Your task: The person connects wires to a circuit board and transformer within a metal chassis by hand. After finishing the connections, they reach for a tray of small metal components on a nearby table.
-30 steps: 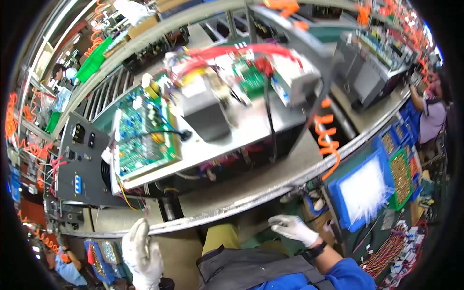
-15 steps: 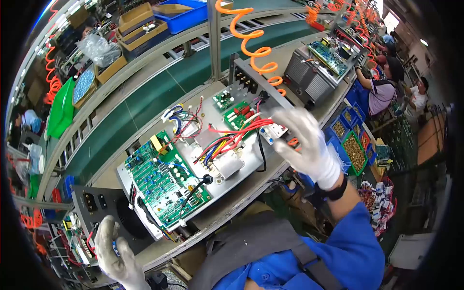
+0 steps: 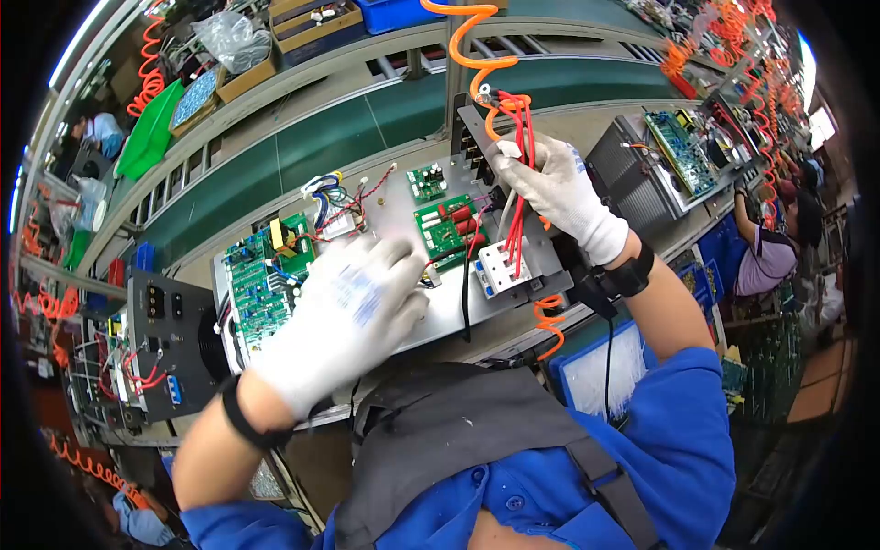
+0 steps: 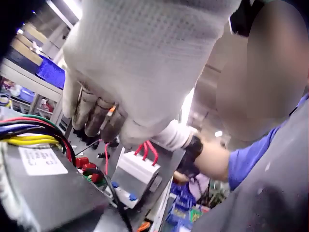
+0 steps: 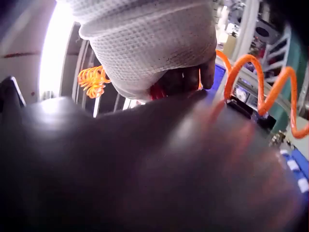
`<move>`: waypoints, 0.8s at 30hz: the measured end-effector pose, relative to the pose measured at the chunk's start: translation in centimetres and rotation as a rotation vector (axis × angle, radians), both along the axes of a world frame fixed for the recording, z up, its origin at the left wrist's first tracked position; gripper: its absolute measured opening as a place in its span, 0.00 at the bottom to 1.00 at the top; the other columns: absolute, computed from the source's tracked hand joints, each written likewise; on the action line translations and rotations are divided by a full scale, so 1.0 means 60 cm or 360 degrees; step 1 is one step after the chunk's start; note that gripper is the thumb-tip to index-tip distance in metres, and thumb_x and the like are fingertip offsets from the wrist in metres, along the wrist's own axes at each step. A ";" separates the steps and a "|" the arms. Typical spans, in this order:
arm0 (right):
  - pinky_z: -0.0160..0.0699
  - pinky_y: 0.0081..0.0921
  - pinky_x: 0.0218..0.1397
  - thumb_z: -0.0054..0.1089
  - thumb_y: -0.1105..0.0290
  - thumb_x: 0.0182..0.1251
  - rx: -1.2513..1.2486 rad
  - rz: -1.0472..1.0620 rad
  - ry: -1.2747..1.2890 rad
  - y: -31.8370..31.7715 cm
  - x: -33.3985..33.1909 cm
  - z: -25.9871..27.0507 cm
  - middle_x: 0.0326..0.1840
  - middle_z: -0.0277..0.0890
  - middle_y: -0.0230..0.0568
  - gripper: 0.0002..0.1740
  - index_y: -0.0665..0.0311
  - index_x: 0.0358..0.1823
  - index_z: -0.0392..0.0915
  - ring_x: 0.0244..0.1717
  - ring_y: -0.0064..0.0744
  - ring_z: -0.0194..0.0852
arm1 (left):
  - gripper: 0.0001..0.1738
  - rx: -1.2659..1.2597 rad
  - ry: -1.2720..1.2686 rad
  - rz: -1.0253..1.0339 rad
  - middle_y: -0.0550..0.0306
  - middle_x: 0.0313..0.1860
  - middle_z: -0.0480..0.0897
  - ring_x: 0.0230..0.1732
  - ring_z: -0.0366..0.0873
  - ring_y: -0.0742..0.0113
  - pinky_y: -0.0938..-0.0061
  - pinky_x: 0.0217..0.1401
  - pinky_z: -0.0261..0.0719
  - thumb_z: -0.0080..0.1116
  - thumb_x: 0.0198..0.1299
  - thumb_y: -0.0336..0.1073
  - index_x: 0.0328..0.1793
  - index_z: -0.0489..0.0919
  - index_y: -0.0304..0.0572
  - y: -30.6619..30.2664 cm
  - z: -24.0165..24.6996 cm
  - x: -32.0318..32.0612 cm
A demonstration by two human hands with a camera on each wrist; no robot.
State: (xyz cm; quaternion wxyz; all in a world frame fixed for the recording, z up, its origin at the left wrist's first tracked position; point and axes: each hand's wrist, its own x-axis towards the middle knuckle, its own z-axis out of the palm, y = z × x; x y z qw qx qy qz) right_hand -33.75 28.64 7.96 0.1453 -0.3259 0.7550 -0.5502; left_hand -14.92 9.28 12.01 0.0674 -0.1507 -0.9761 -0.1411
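Note:
My gloved right hand (image 3: 561, 191) grips a bundle of red wires (image 3: 519, 225) in the head view, holding it upright. Lugged ends stick out above the fingers, and the lower ends enter a white circuit breaker (image 3: 500, 268) on the metal chassis (image 3: 458, 319). My left hand (image 3: 348, 298), blurred, hovers over the middle of this chassis with its fingers loosely bent. In the left wrist view, its fingertips (image 4: 99, 116) overlap the area behind the breaker. Near it are a large green circuit board (image 3: 252, 298) and a smaller board with red parts (image 3: 449, 227).
A black panel with a round fan opening (image 3: 170, 321) stands at the left. Another finned unit (image 3: 632, 160) sits to the right. A coiled orange hose (image 3: 467, 46) hangs behind the chassis. A blue tray of white ties (image 3: 600, 371) lies below the bench edge.
My right hand has moved up to the breaker's far side and taken hold of the red wires, lifting them. The left hand has come from the bench's left edge over the chassis.

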 end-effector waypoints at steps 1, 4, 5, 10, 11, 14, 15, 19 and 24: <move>0.69 0.19 0.30 0.58 0.66 0.73 -0.0106 -0.0030 -0.0117 0.002 0.000 0.001 0.25 0.70 0.24 0.09 0.64 0.46 0.74 0.27 0.14 0.65 | 0.15 -0.0146 -0.0075 -0.0043 0.48 0.39 0.83 0.43 0.81 0.50 0.59 0.47 0.76 0.60 0.56 0.37 0.49 0.81 0.41 0.006 -0.017 -0.035; 0.70 0.16 0.31 0.62 0.66 0.71 -0.0106 -0.0053 -0.0072 0.009 -0.007 -0.005 0.27 0.73 0.25 0.10 0.63 0.47 0.76 0.29 0.11 0.67 | 0.13 -0.0714 -0.0526 -0.0315 0.52 0.35 0.83 0.39 0.84 0.55 0.59 0.40 0.77 0.58 0.57 0.40 0.48 0.82 0.50 0.048 -0.043 -0.099; 0.70 0.15 0.31 0.62 0.66 0.71 -0.0132 -0.0066 0.0006 0.014 -0.009 -0.010 0.28 0.74 0.25 0.11 0.63 0.48 0.76 0.29 0.10 0.68 | 0.10 -0.0825 -0.0286 -0.0396 0.54 0.30 0.83 0.35 0.84 0.58 0.60 0.37 0.77 0.59 0.55 0.40 0.42 0.83 0.51 0.057 -0.071 -0.096; 0.72 0.18 0.30 0.63 0.59 0.70 0.0069 -0.0270 0.0067 0.029 -0.003 -0.012 0.25 0.74 0.27 0.16 0.66 0.46 0.79 0.26 0.13 0.68 | 0.09 -0.0954 -0.0429 -0.0797 0.52 0.23 0.81 0.29 0.84 0.53 0.59 0.34 0.79 0.60 0.50 0.37 0.38 0.82 0.48 0.050 -0.085 -0.109; 0.72 0.18 0.30 0.63 0.59 0.70 0.0072 -0.0296 0.0068 0.034 -0.005 -0.011 0.25 0.74 0.27 0.16 0.66 0.46 0.79 0.26 0.13 0.68 | 0.09 -0.0686 -0.0318 -0.0811 0.51 0.23 0.81 0.30 0.84 0.50 0.57 0.36 0.79 0.60 0.50 0.36 0.38 0.82 0.46 0.025 -0.070 -0.116; 0.76 0.20 0.35 0.61 0.54 0.70 0.0480 -0.0325 0.0064 0.032 0.011 0.022 0.25 0.78 0.30 0.19 0.65 0.45 0.82 0.28 0.14 0.72 | 0.16 0.0469 -0.0612 -0.0534 0.46 0.30 0.82 0.42 0.82 0.51 0.62 0.48 0.79 0.64 0.49 0.33 0.45 0.79 0.38 -0.077 -0.035 -0.167; 0.76 0.20 0.35 0.61 0.54 0.70 0.0482 -0.0334 0.0060 0.029 0.009 0.014 0.25 0.78 0.30 0.19 0.65 0.45 0.82 0.28 0.14 0.72 | 0.16 0.0869 -0.0159 -0.0671 0.49 0.34 0.83 0.38 0.83 0.59 0.68 0.39 0.83 0.57 0.56 0.38 0.45 0.80 0.34 -0.139 -0.062 -0.210; 0.74 0.19 0.35 0.62 0.55 0.70 0.0264 -0.0338 0.0232 0.017 0.005 0.001 0.26 0.77 0.27 0.18 0.65 0.46 0.82 0.27 0.14 0.68 | 0.31 0.0108 -0.0687 0.0477 0.43 0.28 0.86 0.26 0.84 0.59 0.68 0.40 0.84 0.46 0.73 0.56 0.47 0.79 0.27 -0.260 -0.033 -0.201; 0.68 0.17 0.26 0.64 0.59 0.68 0.0294 -0.0230 0.0100 0.028 -0.004 0.006 0.24 0.73 0.22 0.15 0.63 0.44 0.83 0.25 0.11 0.65 | 0.19 0.0254 -0.0374 0.0090 0.41 0.41 0.84 0.44 0.83 0.46 0.60 0.52 0.80 0.54 0.60 0.37 0.55 0.80 0.37 -0.098 -0.021 -0.131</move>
